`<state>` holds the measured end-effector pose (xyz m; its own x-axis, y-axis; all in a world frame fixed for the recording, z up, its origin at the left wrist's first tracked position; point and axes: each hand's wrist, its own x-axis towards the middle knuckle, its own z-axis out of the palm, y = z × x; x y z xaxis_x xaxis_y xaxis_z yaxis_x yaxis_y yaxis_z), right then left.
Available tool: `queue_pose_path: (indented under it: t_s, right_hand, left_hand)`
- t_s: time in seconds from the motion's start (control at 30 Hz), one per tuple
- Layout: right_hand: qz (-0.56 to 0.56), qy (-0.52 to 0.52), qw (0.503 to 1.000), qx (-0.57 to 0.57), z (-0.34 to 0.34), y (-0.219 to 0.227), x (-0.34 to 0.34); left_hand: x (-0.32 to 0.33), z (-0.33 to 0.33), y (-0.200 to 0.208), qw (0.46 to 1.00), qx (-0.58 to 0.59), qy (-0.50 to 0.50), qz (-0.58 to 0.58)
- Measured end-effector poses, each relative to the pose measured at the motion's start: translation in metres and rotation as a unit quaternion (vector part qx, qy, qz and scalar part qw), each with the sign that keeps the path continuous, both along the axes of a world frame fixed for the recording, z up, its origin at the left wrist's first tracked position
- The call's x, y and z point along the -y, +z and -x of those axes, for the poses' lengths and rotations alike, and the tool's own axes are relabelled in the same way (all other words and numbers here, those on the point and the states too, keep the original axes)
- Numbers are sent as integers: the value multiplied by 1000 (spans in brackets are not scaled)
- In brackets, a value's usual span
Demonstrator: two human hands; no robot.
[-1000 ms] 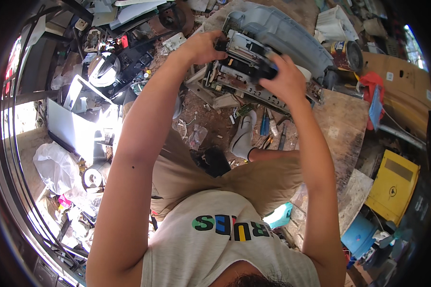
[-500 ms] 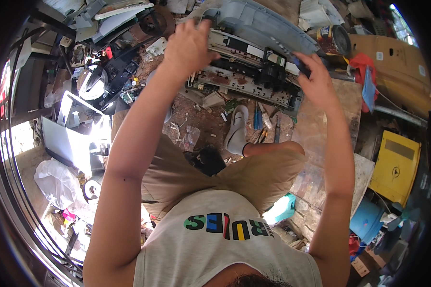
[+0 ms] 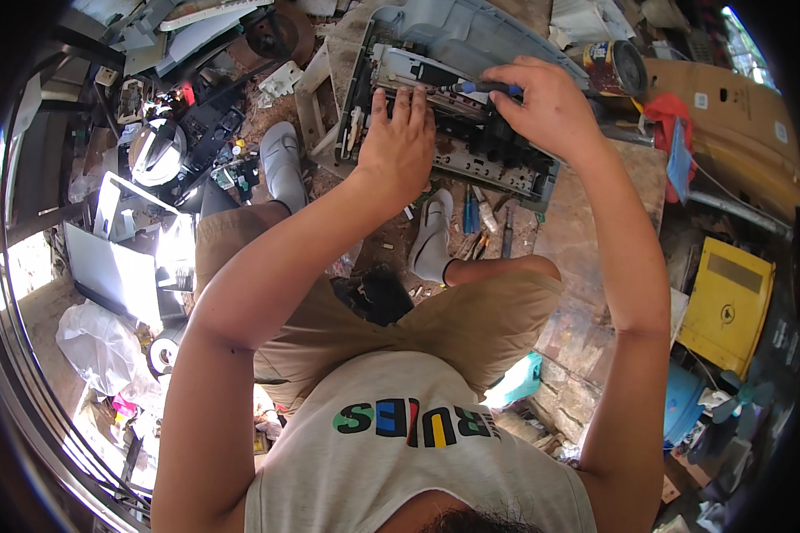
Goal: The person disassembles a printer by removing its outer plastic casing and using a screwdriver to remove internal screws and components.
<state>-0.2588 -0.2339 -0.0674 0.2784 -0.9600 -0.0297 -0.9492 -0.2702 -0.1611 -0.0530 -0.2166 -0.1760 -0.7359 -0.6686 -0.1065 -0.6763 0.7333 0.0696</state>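
A gutted printer (image 3: 493,167), its metal frame and rails exposed, lies in front of me with its grey plastic casing (image 3: 471,31) behind. My left hand (image 3: 396,147) lies on the printer's left part, fingers stretched and slightly apart, holding nothing. In my right hand (image 3: 547,102) is a screwdriver (image 3: 480,87) with a blue and black handle, gripped between thumb and fingers. It points left along the printer's upper rail, toward my left fingertips. Whether its tip touches a screw is too small to tell.
Several hand tools (image 3: 476,213) lie on the dirt floor near my foot (image 3: 433,235). A wooden board (image 3: 596,231) is at the right, with a yellow panel (image 3: 727,306) beyond it. Heaped electronic scrap (image 3: 218,124) fills the left. A tin can (image 3: 613,68) stands behind the printer.
My left hand has come down and right onto the printer. My right hand has moved left, bringing the screwdriver over the printer's middle. My left foot has come into sight.
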Motion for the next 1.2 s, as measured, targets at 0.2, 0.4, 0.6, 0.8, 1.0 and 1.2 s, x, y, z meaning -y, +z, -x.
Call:
queue_pose_path:
  t_s: [0.2,0.4,0.6,0.8,1.0,1.2]
  right_hand:
    - [8,1,1000,2,-1,-2,0]
    - [-24,-13,999,-47,-5,4,-1]
    - [-137,4,987,-84,-20,6,41]
    - [-417,-179,885,-101,-50,21,74]
    - [-113,334,838,-417,-55,20,64]
    - [16,306,935,-180,-23,12,58]
  left_hand:
    - [2,-6,5,1000,-9,-6,-17]
    - [3,-7,7,1000,-2,-6,-29]
    - [1,-5,3,999,1,-3,-34]
    - [4,-6,9,998,10,4,-66]
    - [6,-7,14,995,19,-7,-96]
    - [17,-10,6,994,-104,2,-33]
